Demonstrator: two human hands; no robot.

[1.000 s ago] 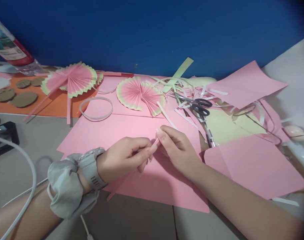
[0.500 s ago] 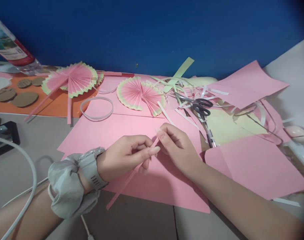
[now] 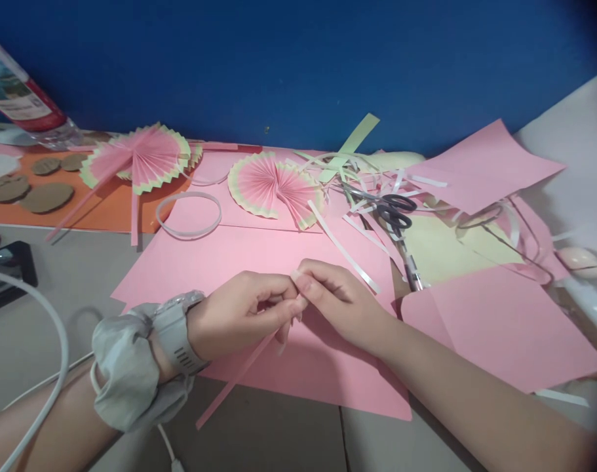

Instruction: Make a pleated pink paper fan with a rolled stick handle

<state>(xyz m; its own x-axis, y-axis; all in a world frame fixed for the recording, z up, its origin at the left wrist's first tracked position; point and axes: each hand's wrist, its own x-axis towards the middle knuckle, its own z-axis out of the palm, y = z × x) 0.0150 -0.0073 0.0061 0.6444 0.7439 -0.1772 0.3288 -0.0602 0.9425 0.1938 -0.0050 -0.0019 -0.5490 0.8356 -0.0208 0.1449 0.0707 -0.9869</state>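
My left hand [image 3: 239, 314] and my right hand [image 3: 342, 300] meet fingertip to fingertip over a large pink paper sheet [image 3: 259, 262]. Both pinch the top end of a narrow pink paper strip [image 3: 234, 383], which hangs down and to the left past the sheet's front edge. My left wrist carries a grey watch [image 3: 173, 331] and a grey scrunchie [image 3: 126, 373]. A white paper strip [image 3: 345, 249] lies just behind my right hand.
Two pink-and-green pleated paper fans [image 3: 273, 187] [image 3: 141, 154] lie at the back. Black scissors [image 3: 396, 213] rest among paper scraps at the right. A white ring [image 3: 189, 214], cardboard discs [image 3: 47, 195] on orange paper, a phone [image 3: 6, 265] and a white cable [image 3: 57, 347] are at the left.
Both hands have drawn the pink strip up between their fingers, and its free end now hangs longer and lower to the left. The pinch point shifted slightly left.
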